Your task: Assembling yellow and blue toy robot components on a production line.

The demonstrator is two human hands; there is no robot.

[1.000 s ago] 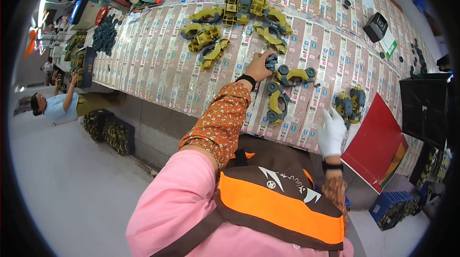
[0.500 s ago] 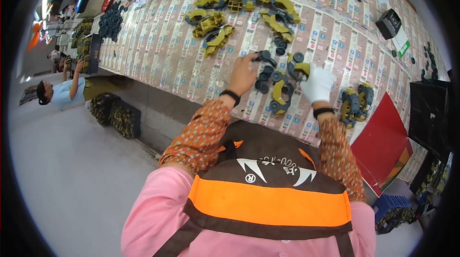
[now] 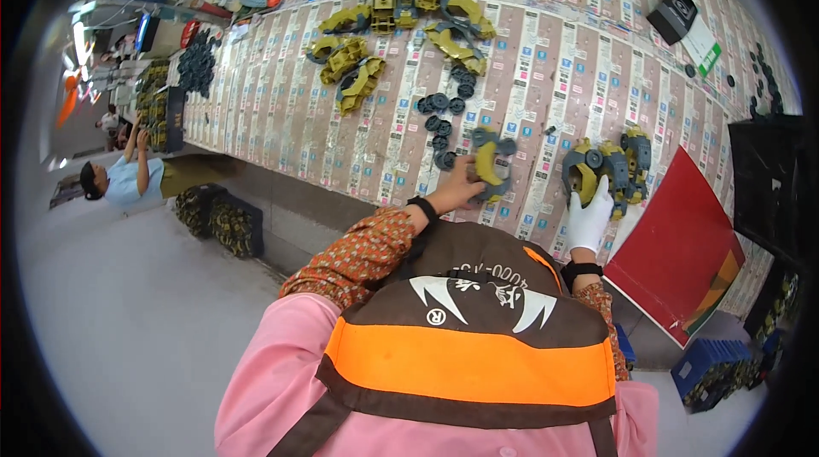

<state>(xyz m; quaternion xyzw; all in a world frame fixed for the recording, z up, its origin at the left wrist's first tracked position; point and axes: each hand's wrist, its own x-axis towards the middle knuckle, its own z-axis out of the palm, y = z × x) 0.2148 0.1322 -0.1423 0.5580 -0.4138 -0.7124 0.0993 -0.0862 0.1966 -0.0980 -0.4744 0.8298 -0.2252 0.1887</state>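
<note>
My bare left hand (image 3: pixel 459 188) has its fingers on the near left side of a curved yellow-green and grey plastic part (image 3: pixel 488 160). A dark round wheel-like piece (image 3: pixel 506 147) sits at its far right end. My right hand (image 3: pixel 589 214), in a white glove, grips another curved yellow-green and grey part (image 3: pixel 582 174) by its near end. That part lies against a small row of similar parts (image 3: pixel 633 169) on the right. Just beyond my left hand, small dark wheel-like pieces (image 3: pixel 439 126) are scattered in a line.
More yellow-green parts (image 3: pixel 358 78) lie farther back on the patterned table (image 3: pixel 281 99). A red sheet (image 3: pixel 674 244) overhangs the front edge at right, beside a black box (image 3: pixel 766 188). A small black box (image 3: pixel 672 14) stands far right. Another person (image 3: pixel 128 176) works at left.
My right hand has moved right with a curved part, setting it beside the row. My left hand has gone from the dark pieces to the other curved part, nearer me.
</note>
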